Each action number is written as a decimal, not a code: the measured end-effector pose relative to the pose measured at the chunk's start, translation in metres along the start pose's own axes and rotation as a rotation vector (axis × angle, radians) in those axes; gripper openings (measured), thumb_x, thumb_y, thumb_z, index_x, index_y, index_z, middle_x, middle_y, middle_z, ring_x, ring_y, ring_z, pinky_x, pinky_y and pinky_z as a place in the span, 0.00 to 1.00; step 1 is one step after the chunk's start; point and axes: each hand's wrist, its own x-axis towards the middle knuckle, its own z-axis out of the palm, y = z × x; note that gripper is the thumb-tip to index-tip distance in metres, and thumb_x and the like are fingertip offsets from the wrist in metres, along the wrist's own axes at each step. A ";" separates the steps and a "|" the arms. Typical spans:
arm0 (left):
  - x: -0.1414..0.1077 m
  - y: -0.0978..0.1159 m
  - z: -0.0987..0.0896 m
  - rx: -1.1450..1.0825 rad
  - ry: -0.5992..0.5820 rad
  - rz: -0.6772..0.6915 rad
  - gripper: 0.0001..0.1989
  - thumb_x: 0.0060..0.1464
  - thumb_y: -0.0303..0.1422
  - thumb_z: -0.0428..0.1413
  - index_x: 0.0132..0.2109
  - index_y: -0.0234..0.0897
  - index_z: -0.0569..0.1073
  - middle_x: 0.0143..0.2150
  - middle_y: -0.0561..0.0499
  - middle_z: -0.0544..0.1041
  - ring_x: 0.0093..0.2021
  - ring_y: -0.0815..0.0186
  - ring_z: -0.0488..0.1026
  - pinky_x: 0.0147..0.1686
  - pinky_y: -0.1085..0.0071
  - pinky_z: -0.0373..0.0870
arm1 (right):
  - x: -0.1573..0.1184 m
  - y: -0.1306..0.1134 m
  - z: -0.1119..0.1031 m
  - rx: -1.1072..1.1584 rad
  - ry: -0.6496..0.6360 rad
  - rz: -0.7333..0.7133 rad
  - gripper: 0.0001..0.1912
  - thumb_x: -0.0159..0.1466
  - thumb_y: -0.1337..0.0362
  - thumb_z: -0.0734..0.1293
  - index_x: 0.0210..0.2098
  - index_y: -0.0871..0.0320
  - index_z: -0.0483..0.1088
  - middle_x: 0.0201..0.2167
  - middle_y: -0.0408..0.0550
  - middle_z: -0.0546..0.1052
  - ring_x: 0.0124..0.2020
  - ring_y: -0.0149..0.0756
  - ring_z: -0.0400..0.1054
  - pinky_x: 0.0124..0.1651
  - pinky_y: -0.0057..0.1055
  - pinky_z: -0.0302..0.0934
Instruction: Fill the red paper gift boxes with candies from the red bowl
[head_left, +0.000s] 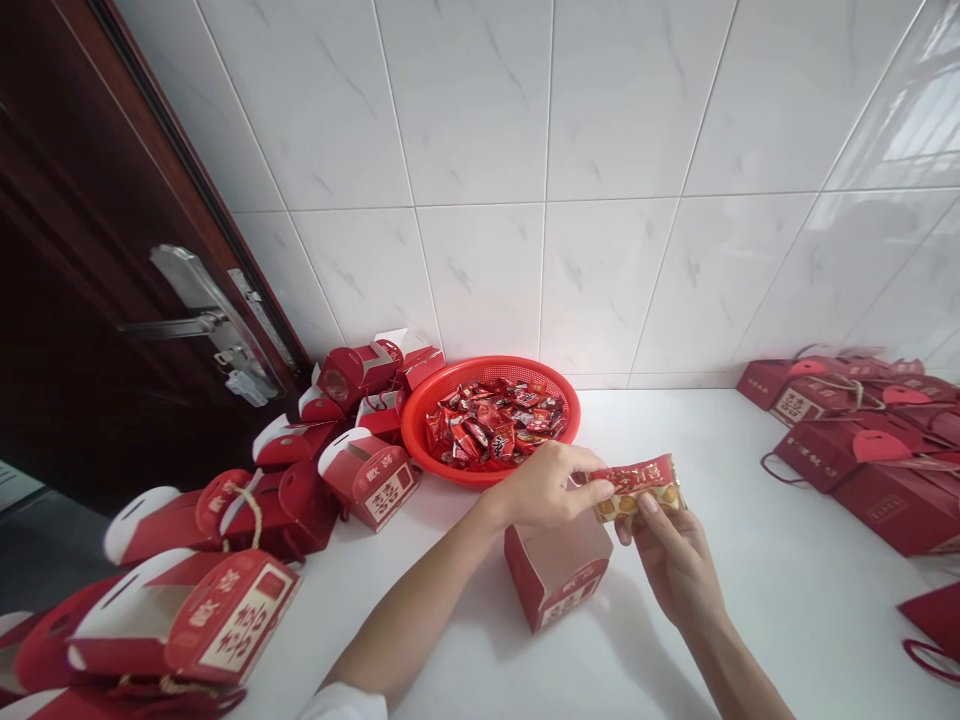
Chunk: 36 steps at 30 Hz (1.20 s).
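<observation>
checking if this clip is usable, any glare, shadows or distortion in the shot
Head view: window-like glare on the wall tiles, upper right; head view: soft shadow on the white table beside the right hand; head view: tile lines splay toward the top, perhaps a wide, tilted lens; head view: the door at left is dark.

Shiny red-and-gold packet, gold lettering, slightly tilted, held up near a red box with pale label
</observation>
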 end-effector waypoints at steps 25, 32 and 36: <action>-0.001 0.008 -0.008 -0.073 0.024 -0.141 0.11 0.59 0.34 0.57 0.35 0.33 0.81 0.32 0.50 0.81 0.35 0.66 0.74 0.35 0.73 0.68 | -0.003 -0.004 0.005 -0.016 0.023 -0.006 0.18 0.56 0.50 0.76 0.35 0.58 0.77 0.20 0.44 0.73 0.23 0.33 0.64 0.33 0.35 0.62; 0.000 -0.006 -0.027 -0.107 0.059 -0.148 0.14 0.56 0.39 0.61 0.44 0.33 0.82 0.38 0.46 0.84 0.39 0.63 0.79 0.42 0.69 0.74 | -0.002 -0.004 0.005 -0.044 0.123 -0.002 0.18 0.55 0.49 0.77 0.30 0.57 0.74 0.18 0.42 0.71 0.21 0.31 0.63 0.32 0.34 0.60; 0.019 -0.048 -0.090 0.051 0.296 -0.224 0.17 0.57 0.42 0.59 0.44 0.32 0.81 0.41 0.44 0.84 0.40 0.60 0.79 0.43 0.67 0.75 | 0.000 -0.005 0.004 -0.034 0.188 0.002 0.21 0.53 0.48 0.77 0.25 0.57 0.71 0.17 0.42 0.70 0.21 0.32 0.63 0.30 0.33 0.59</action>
